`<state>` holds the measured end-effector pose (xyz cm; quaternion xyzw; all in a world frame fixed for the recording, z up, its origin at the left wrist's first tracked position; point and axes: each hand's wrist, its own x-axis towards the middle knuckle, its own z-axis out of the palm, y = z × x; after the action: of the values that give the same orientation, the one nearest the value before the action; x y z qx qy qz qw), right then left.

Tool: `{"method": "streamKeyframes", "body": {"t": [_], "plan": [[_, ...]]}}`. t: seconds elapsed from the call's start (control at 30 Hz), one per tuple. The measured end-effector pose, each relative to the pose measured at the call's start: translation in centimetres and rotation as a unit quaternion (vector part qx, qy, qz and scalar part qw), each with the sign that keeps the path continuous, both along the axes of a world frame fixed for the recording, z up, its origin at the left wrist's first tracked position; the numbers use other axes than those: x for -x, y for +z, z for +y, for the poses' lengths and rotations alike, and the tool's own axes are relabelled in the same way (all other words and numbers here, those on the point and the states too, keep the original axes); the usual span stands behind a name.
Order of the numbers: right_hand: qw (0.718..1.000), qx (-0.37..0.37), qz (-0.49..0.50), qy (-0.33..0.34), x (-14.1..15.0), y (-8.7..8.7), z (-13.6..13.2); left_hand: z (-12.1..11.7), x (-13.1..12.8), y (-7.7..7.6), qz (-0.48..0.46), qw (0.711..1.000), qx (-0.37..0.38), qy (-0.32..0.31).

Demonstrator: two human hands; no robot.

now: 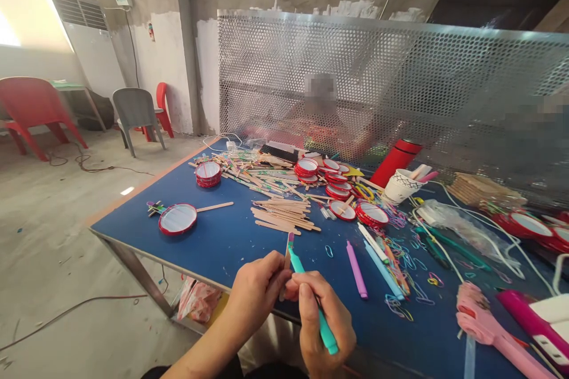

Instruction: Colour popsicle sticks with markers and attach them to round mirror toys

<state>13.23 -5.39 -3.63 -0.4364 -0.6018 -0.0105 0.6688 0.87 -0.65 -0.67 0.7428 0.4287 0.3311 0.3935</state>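
Blue-topped table [213, 243] carries a pile of wooden sticks [282, 216] at twelve o'clock of the hands, within reach. One stick [287, 260] is pinched upright in the left hand [258, 293], steadied for marking; a teal marker [315, 308] is gripped pen-fashion by the right hand's [324, 320] closed fingers.

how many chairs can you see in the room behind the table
3: a red chair at far left, a grey chair near the wall, and another red chair partly hidden behind the grey one. More may be out of view.
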Motion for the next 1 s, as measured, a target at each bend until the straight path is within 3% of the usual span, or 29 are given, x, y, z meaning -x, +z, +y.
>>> {"method": "streamKeyframes", "body": {"t": [1.0], "plan": [[1.0,-0.012,0.0,-0.006,0.04,0.43,-0.09,-0.04,-0.06,0.17,0.014,1.0,-0.009,0.011]]}}
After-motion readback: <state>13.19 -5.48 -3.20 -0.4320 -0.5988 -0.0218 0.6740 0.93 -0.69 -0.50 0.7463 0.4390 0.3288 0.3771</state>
